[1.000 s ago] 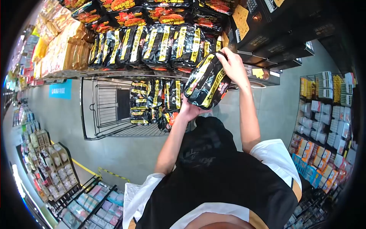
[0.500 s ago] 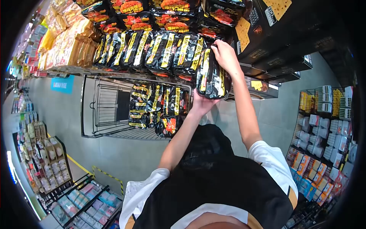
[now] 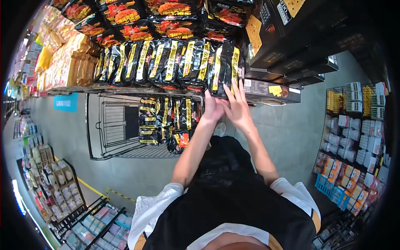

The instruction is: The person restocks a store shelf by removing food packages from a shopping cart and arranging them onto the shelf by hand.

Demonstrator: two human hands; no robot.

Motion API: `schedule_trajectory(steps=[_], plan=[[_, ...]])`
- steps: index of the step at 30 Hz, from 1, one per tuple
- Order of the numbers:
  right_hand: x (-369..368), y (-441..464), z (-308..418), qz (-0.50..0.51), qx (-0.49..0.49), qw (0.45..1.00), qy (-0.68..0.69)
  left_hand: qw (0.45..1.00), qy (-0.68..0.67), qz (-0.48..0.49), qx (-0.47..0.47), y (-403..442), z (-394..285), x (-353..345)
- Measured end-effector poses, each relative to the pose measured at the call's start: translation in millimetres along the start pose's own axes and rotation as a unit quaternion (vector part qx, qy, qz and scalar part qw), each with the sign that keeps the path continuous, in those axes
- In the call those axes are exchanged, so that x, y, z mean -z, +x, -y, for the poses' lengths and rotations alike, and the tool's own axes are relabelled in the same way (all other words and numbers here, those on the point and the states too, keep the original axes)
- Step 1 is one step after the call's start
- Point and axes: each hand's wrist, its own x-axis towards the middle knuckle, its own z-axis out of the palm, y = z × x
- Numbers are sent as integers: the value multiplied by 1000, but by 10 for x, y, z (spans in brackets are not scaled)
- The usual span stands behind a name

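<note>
A black and yellow noodle packet (image 3: 223,68) stands at the right end of a row of similar packets (image 3: 166,62) on the shelf. My right hand (image 3: 238,105) is open, its outstretched fingers lying against the lower right front of this end packet. At its lower left edge is my left hand (image 3: 213,109), thumb pointing up and palm by the bottom; the other fingers are partly hidden. Neither hand is wrapped round the packet. More packets of the same look (image 3: 166,118) lie in the wire shopping cart (image 3: 112,152) below and left of my hands.
Red-and-black packets (image 3: 175,27) are stacked behind the row. Dark cartons (image 3: 287,46) with cracker pictures are piled at the right. Tan packages (image 3: 68,64) fill the shelf's left end. Display racks (image 3: 350,146) stand to the right, with others (image 3: 54,179) at the lower left.
The end packet has moved back into line with the row. My right hand has come down from its top to its front, and my left hand remains at its lower edge.
</note>
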Motion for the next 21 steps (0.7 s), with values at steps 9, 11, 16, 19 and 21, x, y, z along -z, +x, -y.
schedule_trajectory(steps=[9, 11, 16, 19, 21], plan=[[-164, 525, -247, -32, 42, 997, -58, 990, -125, -58, 3, 387, -69, 70], [-225, 504, -267, -25, 27, 997, -61, 988, -129, -33, 72, 280, -73, 272], [-337, 401, -197, -37, 21, 993, -114, 991, 52, -61, 108, -652, -287, 471], [-337, 378, -180, -32, 25, 992, -122, 982, 49, -164, 75, -1305, -548, 928], [-357, 382, -181, -31, 30, 990, -132, 967, 72, -244, 29, -1742, -792, 1130]])
